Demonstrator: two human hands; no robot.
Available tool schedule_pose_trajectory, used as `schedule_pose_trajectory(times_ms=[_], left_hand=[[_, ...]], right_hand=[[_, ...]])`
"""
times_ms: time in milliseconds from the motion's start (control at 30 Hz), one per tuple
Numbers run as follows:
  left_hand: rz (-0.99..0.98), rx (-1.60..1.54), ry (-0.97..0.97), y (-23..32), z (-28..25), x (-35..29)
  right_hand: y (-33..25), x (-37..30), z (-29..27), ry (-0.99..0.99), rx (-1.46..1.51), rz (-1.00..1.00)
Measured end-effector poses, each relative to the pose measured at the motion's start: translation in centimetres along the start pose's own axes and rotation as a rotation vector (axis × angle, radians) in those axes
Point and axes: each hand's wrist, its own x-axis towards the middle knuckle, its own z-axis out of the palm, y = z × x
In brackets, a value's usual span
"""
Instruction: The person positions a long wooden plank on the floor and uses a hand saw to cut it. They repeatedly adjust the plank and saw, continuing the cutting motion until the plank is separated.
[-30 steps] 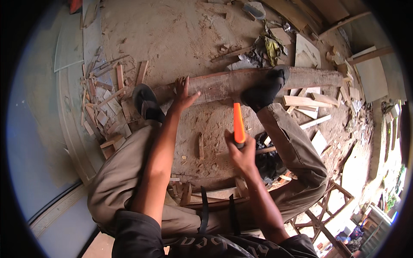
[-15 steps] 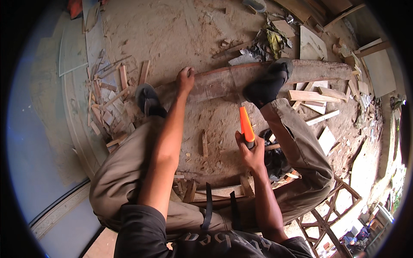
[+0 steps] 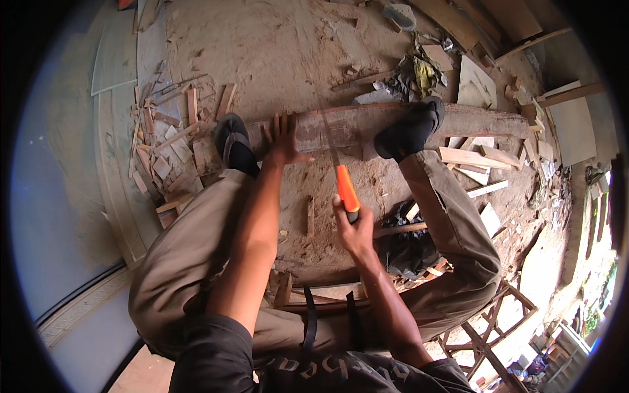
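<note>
A long, rough wooden plank (image 3: 354,124) lies crosswise on the dirt ground, with my two sandalled feet on it, one toward each end. My left hand (image 3: 283,141) rests on the plank with its fingers spread, just right of my left foot. My right hand (image 3: 356,229) is closed round the orange and black handle of a hand saw (image 3: 347,190). The saw's thin blade runs away from me and crosses the plank between my left hand and my right foot. Whether its teeth are in the wood I cannot make out.
Wood offcuts (image 3: 164,141) are scattered by my left foot; more pale strips (image 3: 472,157) lie beyond my right leg. A black plastic bag (image 3: 406,242) sits beside my right calf. Crumpled sheeting (image 3: 416,75) lies behind the plank. A wooden frame (image 3: 488,340) stands at lower right.
My left hand has gone from curled fingers to spread flat on the plank. My right hand and the saw have shifted left, and the blade now crosses the plank nearer my left hand.
</note>
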Motion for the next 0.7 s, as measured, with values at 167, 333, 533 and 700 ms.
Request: schedule_pose_trajectory(times_ms=[167, 333, 533, 700], left_hand=[[-0.010, -0.051, -0.065, -0.6, -0.3, 0.8], [0.005, -0.085, -0.001, -1.4, 0.9, 0.8], [0.007, -0.081, 0.010, -0.3, 0.9, 0.3], [0.035, -0.073, 0.078, -1.7, 2.0, -0.1]], right_hand=[[-0.4, -0.7, 3.3, 0.051, -0.016, -0.003], [1.1, -1.9, 4.8, 0.112, -0.007, -0.066], [0.6, 3.9, 3.9, 0.098, -0.039, 0.064], [1.9, -5.1, 3.1, 0.089, -0.051, 0.036]])
